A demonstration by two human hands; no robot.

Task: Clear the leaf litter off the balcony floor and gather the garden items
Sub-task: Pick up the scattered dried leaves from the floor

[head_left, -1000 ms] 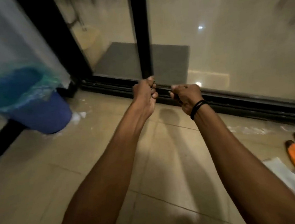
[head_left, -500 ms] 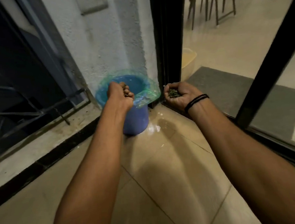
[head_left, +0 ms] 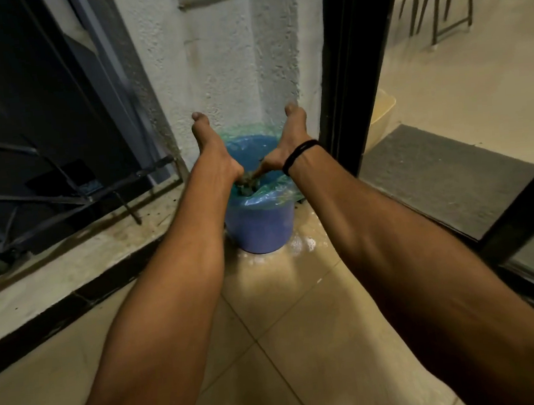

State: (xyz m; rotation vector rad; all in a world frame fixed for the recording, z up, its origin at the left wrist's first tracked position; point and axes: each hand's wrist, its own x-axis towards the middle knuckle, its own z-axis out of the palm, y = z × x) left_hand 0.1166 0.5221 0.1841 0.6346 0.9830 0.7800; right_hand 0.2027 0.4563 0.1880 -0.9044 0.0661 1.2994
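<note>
Left hand [head_left: 214,152] and right hand [head_left: 289,142] sit right over the blue bin [head_left: 259,225] — grip apart on both, nothing held, so the leaf litter [head_left: 247,181] drops between the palms into the liner [head_left: 268,196], not onto the floor [head_left: 286,329].

A dark, clumped handful of leaf litter [head_left: 247,182] sits over the near rim of a blue bin [head_left: 261,232]. The bin stands upright on the tiled floor [head_left: 288,316], lined with a translucent green bag [head_left: 274,195] folded over its edge.
</note>
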